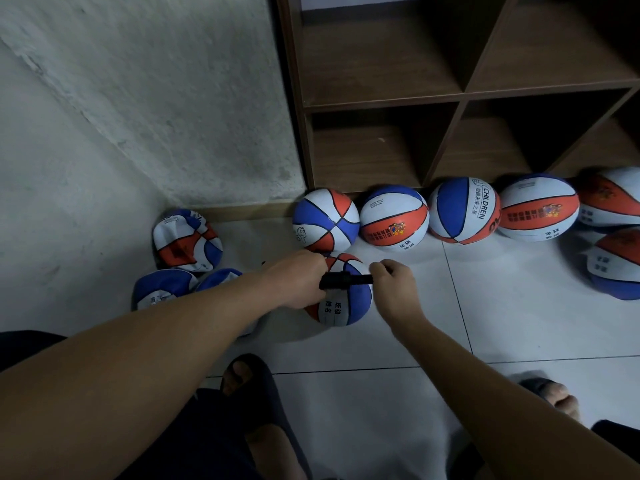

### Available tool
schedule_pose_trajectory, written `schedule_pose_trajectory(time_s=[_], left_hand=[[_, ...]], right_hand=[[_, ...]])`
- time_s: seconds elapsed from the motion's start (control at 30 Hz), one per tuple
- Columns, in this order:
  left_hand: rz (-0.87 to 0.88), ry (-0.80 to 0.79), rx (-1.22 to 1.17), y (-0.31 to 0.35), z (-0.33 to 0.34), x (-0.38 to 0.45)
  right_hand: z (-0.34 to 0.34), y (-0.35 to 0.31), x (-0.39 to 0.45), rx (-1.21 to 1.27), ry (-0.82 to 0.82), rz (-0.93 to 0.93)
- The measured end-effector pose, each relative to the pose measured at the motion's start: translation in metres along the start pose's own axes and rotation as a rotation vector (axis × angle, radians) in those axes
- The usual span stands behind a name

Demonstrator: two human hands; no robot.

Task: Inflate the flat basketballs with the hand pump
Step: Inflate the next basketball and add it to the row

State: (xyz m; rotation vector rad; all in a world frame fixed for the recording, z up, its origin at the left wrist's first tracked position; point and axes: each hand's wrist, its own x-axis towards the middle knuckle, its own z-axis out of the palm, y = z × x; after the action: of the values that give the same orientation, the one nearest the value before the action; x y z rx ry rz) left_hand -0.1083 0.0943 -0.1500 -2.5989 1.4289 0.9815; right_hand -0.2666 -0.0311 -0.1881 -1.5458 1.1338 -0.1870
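Your left hand (300, 279) and right hand (393, 285) each curl their fingers around an end of the black hand pump (346, 280), held level over the half-flat basketball (341, 299) on the floor (433, 393). Flat balls (187, 240) lie left; round ones (394, 216) line the shelf (460, 95).

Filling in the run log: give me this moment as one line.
left hand grips pump | right hand grips pump handle end | pump over ball on floor | inflated balls by shelf
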Motion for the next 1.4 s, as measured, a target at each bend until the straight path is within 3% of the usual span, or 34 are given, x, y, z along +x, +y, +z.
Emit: schedule_pose_trajectory(time_s=[0.2,0.47,0.77,1.0,1.17,1.4], left_hand=[[-0.034,-0.028,-0.067,-0.021,-0.008,-0.003],[-0.03,0.007,-0.025,-0.01,-0.008,0.003],[0.02,0.012,0.127,0.013,-0.006,-0.005],[0.008,-0.015,0.063,0.012,-0.001,-0.005],[0.001,-0.042,0.026,0.007,-0.003,-0.002],[-0.035,-0.138,-0.049,-0.024,-0.016,-0.004]], right_hand=[[-0.041,0.011,0.029,0.062,0.082,0.078],[-0.013,-0.002,0.011,0.085,0.239,0.055],[0.034,-0.003,-0.022,0.038,0.052,-0.007],[0.033,-0.001,-0.017,0.0,0.015,0.009],[0.02,0.001,-0.008,-0.029,-0.047,0.017],[-0.034,0.022,0.023,0.064,0.03,0.117]])
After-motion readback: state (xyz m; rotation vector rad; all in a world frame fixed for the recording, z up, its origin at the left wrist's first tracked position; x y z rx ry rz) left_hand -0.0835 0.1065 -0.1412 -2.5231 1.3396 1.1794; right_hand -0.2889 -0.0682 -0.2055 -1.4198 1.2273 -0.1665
